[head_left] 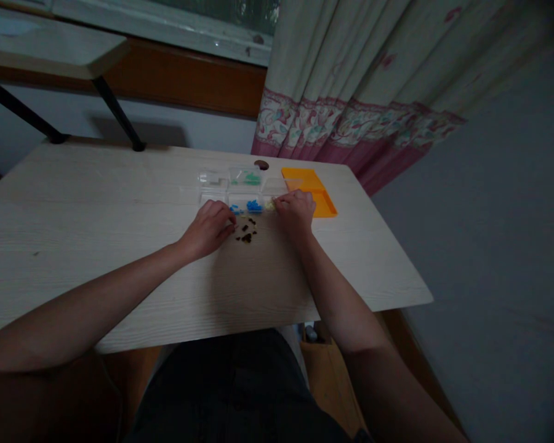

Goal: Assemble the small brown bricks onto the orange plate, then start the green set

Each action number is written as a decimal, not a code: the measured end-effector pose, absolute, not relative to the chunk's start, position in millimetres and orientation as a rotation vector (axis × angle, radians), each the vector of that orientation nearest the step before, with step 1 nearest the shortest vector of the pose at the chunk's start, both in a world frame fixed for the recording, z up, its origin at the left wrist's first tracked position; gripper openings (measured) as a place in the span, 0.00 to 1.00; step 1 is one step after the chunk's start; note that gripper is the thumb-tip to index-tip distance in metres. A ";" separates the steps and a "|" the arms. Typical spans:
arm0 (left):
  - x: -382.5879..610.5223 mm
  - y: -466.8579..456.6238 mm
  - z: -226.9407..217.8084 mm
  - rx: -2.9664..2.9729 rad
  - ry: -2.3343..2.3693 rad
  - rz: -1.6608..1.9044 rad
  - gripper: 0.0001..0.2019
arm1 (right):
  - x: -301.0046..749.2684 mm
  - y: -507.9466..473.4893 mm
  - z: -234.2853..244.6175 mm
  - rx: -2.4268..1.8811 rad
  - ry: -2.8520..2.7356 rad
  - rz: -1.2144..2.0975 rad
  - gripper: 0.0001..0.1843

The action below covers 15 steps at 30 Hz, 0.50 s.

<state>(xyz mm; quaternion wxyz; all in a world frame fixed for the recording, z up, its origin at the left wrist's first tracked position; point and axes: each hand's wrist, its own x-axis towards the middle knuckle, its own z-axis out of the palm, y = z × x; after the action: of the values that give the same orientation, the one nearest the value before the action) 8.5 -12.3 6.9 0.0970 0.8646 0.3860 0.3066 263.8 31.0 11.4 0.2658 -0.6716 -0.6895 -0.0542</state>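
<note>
A clear plastic compartment box (216,182) lies on the pale wooden table (96,215), with green pieces (250,179) in a far cell and blue pieces (253,206) in a near cell. Several small dark brown pieces (246,232) lie loose on the table just in front of it. My left hand (208,229) rests beside the brown pieces with its fingers curled in a pinch. My right hand (296,211) sits at the box's right near corner, fingers closed beside some pale yellow pieces (269,205). What either hand pinches is too small to make out.
An orange tray (313,187) lies right of the box, next to my right hand. A cable hole (261,165) is in the table behind the box. A curtain (351,92) hangs at the back right. Another table's black legs (120,117) stand at the far left.
</note>
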 end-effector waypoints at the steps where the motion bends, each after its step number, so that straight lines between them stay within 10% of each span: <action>1: 8.4 -12.2 6.8 2.557 1.149 0.917 0.06 | 263.4 30.4 12.6 -1.801 -1.862 -0.165 0.19; 15: 6.1 -8.9 6.1 2.414 1.223 1.132 0.04 | 228.8 7.7 18.4 -1.122 -2.269 -0.010 0.12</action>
<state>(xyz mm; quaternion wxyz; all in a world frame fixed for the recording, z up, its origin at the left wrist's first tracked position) 6.1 -8.9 6.1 0.1040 0.8184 0.4148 0.3839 228.8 7.7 18.4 0.3007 -0.4227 -0.8549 -0.0037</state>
